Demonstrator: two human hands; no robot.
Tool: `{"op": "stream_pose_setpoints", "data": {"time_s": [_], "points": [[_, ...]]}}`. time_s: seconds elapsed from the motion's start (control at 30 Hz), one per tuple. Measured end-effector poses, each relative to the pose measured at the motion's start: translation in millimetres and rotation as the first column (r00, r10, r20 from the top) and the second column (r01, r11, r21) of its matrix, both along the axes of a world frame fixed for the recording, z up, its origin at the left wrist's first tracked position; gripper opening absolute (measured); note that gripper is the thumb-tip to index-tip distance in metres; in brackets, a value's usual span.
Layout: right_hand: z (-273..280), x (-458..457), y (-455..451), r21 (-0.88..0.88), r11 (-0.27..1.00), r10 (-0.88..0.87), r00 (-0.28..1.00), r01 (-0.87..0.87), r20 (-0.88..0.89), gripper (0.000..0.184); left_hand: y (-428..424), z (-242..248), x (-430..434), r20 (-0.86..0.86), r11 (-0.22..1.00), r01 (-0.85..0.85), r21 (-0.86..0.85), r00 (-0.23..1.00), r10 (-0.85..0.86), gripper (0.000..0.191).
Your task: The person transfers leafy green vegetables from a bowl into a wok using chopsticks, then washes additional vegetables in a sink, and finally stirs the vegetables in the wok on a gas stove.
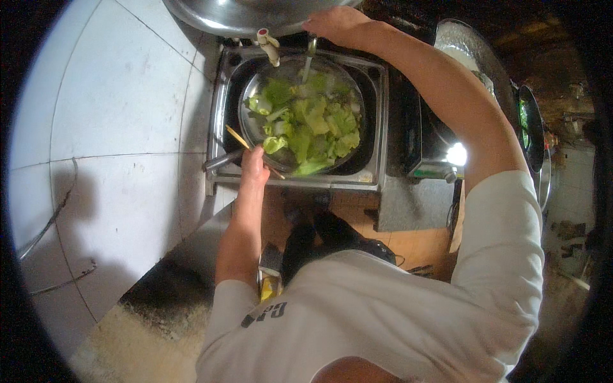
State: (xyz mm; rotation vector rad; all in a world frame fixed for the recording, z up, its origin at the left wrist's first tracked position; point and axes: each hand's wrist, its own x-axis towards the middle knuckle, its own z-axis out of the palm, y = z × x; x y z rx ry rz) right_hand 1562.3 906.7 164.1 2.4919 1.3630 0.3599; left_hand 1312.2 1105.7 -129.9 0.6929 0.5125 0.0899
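A round metal pan (249,129) full of leafy greens (311,119) and water sits inside the stainless steel sink (383,119). At the pan's lower left rim, near its dark handle (222,160), my left hand (256,163) grips wooden chopsticks (237,136). My right hand (337,25) is at the tap (312,48) above the sink; its fingertips are partly hidden, so its hold is unclear. A thin stream of water runs from the tap into the pan. A second, pale plastic tap (269,47) with a red mark stands left of it.
A large metal basin (239,16) is behind the taps. White wall tiles (119,95) rise close on the left. To the right are a gas stove (431,170), a large wok (471,52) under my forearm and a dark pan (536,129) with greens.
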Motion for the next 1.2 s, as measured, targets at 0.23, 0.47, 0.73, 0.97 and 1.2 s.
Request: {"op": "stream_pose_setpoints", "data": {"time_s": [0.23, 0.47, 0.73, 0.97, 1.2], "points": [[-67, -36, -32, 0.658, 0.753, -0.023, 0.996, -0.037, 0.081, 0.037, 5, 40, -17, -0.287, 0.979, 0.076, 0.188, 0.958, -0.019, 0.036], [-165, -90, -22, 0.332, 0.897, -0.116, 0.879, 0.293, -0.462, 0.073, 2, 35, -41, 0.05, 0.996, 0.036, 0.082, 0.998, -0.04, 0.027], [-161, -187, -2, 0.298, 0.954, 0.166, 0.803, 0.014, -0.572, 0.086, 2, 21, -47, 0.056, 1.0, -0.008, 0.016, 0.998, 0.008, 0.029], [-148, -182, -49, 0.656, 0.744, 0.208, 0.889, 0.127, -0.408, 0.076, 2, 39, -61, -0.002, 0.998, -0.041, 0.056, 0.999, 0.041, 0.027], [-176, -171, -55, 0.649, 0.706, -0.046, 0.933, 0.282, -0.356, 0.071, 4, 65, -71, 0.012, 0.992, -0.073, 0.099, 0.997, 0.073, 0.027]]}}
